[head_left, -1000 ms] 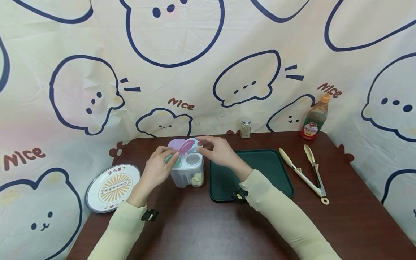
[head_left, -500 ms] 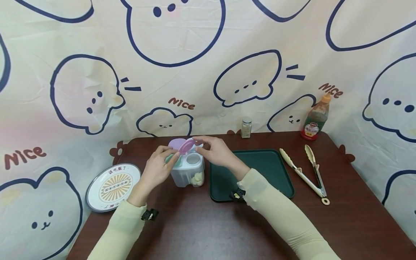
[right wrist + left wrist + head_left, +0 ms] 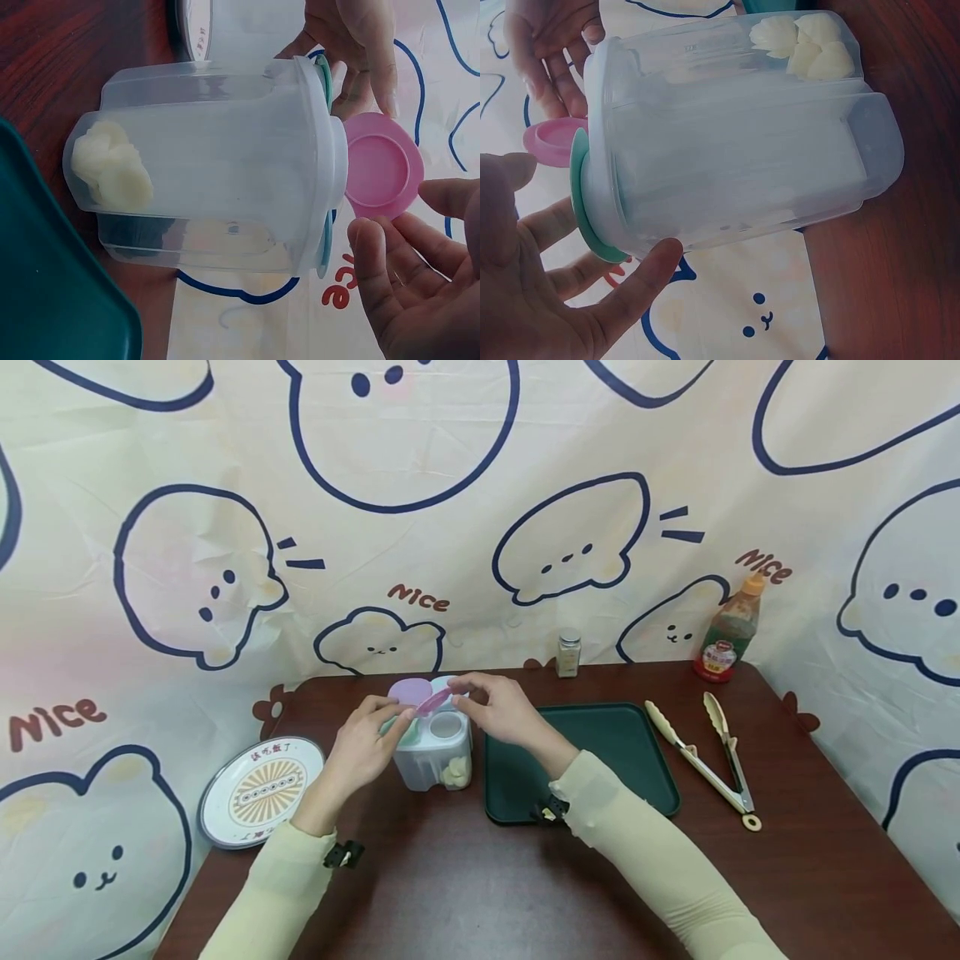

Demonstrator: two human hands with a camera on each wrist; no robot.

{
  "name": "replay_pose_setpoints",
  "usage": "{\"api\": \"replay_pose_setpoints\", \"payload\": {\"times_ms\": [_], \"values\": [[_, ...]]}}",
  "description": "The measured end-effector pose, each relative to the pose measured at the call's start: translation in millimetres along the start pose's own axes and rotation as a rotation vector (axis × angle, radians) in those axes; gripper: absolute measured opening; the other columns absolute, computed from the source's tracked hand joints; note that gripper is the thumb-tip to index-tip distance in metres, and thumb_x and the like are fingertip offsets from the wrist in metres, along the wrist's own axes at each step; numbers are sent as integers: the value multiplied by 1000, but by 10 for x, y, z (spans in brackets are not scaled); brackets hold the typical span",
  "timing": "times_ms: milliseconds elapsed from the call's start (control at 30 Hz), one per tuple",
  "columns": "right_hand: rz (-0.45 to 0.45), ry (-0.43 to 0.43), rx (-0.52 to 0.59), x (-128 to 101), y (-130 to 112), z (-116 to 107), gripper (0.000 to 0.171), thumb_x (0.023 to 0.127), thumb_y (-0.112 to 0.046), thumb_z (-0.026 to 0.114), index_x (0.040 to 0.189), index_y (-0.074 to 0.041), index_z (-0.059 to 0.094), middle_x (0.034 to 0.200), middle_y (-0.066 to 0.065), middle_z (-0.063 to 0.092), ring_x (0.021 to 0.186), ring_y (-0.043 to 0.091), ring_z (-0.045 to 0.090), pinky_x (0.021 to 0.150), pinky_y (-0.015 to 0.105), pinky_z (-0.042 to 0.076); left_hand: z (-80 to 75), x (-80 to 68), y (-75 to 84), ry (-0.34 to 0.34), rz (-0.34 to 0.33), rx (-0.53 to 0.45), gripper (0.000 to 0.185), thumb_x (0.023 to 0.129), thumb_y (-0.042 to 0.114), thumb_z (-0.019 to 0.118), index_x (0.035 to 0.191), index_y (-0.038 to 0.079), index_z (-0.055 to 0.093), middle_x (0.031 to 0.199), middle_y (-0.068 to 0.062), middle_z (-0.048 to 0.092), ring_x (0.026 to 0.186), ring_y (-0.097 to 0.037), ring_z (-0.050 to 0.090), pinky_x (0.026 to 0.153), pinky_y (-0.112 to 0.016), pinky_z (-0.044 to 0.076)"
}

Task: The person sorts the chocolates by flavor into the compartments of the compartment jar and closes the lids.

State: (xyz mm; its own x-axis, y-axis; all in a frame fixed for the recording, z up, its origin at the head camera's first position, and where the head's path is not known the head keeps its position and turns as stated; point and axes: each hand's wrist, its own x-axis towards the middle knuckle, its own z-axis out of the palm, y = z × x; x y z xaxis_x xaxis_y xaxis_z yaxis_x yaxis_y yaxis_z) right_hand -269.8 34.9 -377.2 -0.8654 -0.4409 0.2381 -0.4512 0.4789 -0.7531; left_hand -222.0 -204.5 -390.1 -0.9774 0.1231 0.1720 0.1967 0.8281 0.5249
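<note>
A clear plastic container (image 3: 433, 756) with several compartments stands on the brown table (image 3: 465, 893), left of the green tray. White chunks (image 3: 454, 770) lie in one compartment. Its pink flip lid (image 3: 433, 700) stands half raised beside a purple lid (image 3: 407, 691). My left hand (image 3: 400, 720) holds the container at its top, with the thumb (image 3: 641, 281) on the wall and fingers by the green lid (image 3: 583, 199). The right hand (image 3: 459, 687) hovers at the pink lid (image 3: 382, 165), fingers relaxed and touching its edge.
A dark green tray (image 3: 600, 752) lies right of the container. Cream tongs (image 3: 705, 756) lie further right. A small spice jar (image 3: 567, 653) and a sauce bottle (image 3: 726, 635) stand at the back edge. A patterned plate (image 3: 258, 792) overhangs the table's left edge.
The pink lid has tipped lower toward the container under the right fingertips. The left hand and the container have stayed in place.
</note>
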Motion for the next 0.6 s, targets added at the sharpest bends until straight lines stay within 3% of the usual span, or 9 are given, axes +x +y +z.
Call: {"api": "replay_pose_setpoints", "payload": {"times_ms": [100, 333, 467, 600], "values": [[5, -1, 28, -24, 5, 5, 34, 100, -32, 60, 130, -19, 66, 126, 2, 69, 96, 18, 67, 73, 29, 59, -6, 0, 3, 0, -4, 0, 63, 102, 60, 36, 135, 12, 62, 143, -14, 50, 131, -38, 47, 108, -63, 41], [7, 0, 97, -79, 30, 9, 34, 101, -32, 59, 130, -15, 66, 128, 5, 68, 71, 12, 68, 62, 27, 59, -14, 14, 11, -4, -1, 6, 64, 102, 60, 36, 134, 11, 62, 143, -15, 50, 131, -38, 47, 108, -63, 41], [16, 5, 91, -106, 81, 17, 34, 100, -33, 60, 129, -17, 67, 130, 5, 67, 69, 16, 70, 62, 27, 58, -7, 14, 7, -3, 1, 13, 64, 102, 60, 36, 135, 11, 62, 143, -15, 50, 131, -38, 48, 107, -63, 42], [30, 1, 88, -135, 137, 36, 32, 100, -34, 61, 127, -18, 68, 128, 4, 68, 80, 22, 70, 63, 26, 58, 1, 10, 4, -1, 8, 14, 63, 103, 59, 36, 134, 10, 62, 142, -16, 51, 130, -38, 48, 107, -63, 42]]}}
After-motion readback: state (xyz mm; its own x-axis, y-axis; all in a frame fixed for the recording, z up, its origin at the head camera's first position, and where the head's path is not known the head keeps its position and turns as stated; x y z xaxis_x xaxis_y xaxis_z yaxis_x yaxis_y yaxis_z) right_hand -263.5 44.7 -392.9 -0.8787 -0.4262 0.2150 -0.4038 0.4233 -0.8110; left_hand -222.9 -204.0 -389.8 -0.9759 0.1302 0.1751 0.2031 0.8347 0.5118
